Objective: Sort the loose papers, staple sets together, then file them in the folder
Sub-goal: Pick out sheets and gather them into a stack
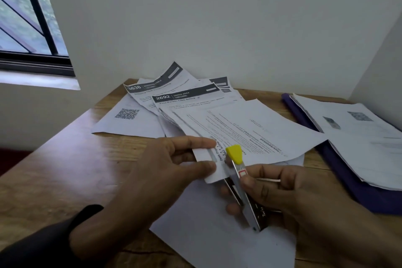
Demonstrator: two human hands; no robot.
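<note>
Wooden table (54,172) fills the lower part of the head view, set against a white wall (217,17), with a dark-framed window (28,17) at the upper left. Across the far middle of the table lies a fanned heap of loose papers (165,102), several with dark header bands, one reading 2692 and another 3638, and a sheet showing a QR code sticking out at the left. At the right edge sits a purple folder (352,187), lying open with a stack of filed sheets (359,137) resting on it. A blank white sheet (206,235) lies near the front edge under both hands. Above it, a printed paper set (250,130) slants from the heap down toward the person; its near corner is pinched by the left hand (165,165), thumb below and fingers on top, a dark sleeve (43,243) covering the forearm. The right hand (289,198) is wrapped round a metal stapler (243,189), fingers curled beneath it and the thumb pressing on the top arm. The stapler's yellow tip (235,153) sits over that same corner of the set, just beside the left fingertips, with the corner lying between the stapler's two arms.
</note>
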